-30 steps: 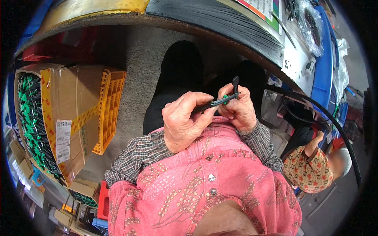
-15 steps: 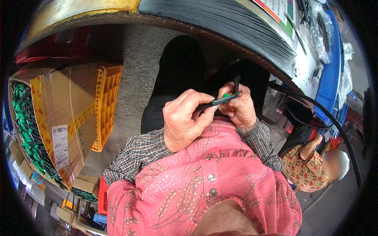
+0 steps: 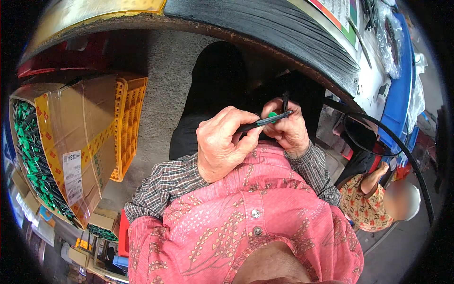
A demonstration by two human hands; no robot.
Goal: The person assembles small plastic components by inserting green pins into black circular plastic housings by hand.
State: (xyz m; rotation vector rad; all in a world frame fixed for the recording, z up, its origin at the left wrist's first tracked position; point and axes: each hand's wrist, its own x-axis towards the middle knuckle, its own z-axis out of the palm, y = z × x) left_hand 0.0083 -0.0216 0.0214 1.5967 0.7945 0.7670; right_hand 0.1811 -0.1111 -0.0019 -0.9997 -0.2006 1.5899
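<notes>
My left hand (image 3: 227, 142) is closed in a pinch around a slim black stick-like piece (image 3: 265, 121), which points right and slightly upward. The far end of that piece reaches across the fingers of my right hand (image 3: 289, 130). Those fingers are curled around a small black part with a green bit (image 3: 272, 115). A dark end of this part (image 3: 285, 98) sticks up above the right hand. The two pieces meet or overlap between my hands, and I cannot tell whether they are joined. Both hands are held over my lap, close to the pink patterned garment (image 3: 236, 203).
A worktable with a black edge (image 3: 255, 28) curves across the top. On the left, a cardboard box (image 3: 85, 137) full of black-and-green pieces stands beside a yellow plastic crate (image 3: 126, 128). A black cable (image 3: 416, 175) loops at right, near another seated person (image 3: 366, 201).
The slim black piece has slid slightly rightward across the right fingers, and the green bit shows a little differently. Both hands stay in nearly the same place.
</notes>
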